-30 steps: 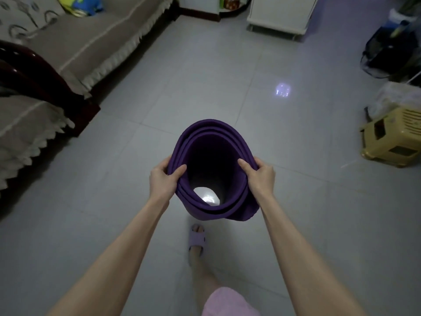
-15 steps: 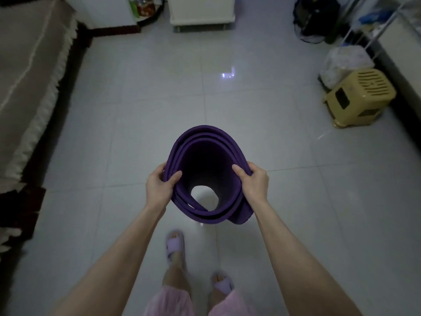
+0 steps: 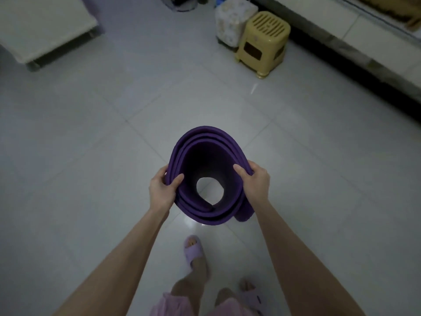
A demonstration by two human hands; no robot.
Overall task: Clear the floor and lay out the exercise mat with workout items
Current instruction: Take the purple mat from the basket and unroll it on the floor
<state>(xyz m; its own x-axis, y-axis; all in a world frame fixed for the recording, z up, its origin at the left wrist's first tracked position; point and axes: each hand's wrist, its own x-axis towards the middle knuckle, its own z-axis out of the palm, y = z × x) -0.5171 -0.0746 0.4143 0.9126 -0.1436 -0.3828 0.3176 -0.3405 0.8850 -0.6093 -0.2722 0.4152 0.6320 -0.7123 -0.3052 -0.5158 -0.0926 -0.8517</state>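
Note:
A purple exercise mat (image 3: 205,140), rolled into a loose tube, hangs upright in front of me, and I look down through its open end to the floor. My left hand (image 3: 160,192) grips the left rim of the roll, thumb inside. On the right rim my right hand (image 3: 255,184) holds the same way. The roll is above the pale tiled floor (image 3: 91,156), not touching it. My feet in lilac slippers stand just below the mat.
A yellow plastic stool (image 3: 262,44) stands at the upper right, a white patterned bag (image 3: 230,21) beside it. A long low cabinet (image 3: 355,42) runs along the right wall. A white piece of furniture (image 3: 45,28) sits at the upper left.
The view has swung right: the sofa has left the frame, the stool and the cabinet have come closer. Both hands keep the same grip on the rolled mat.

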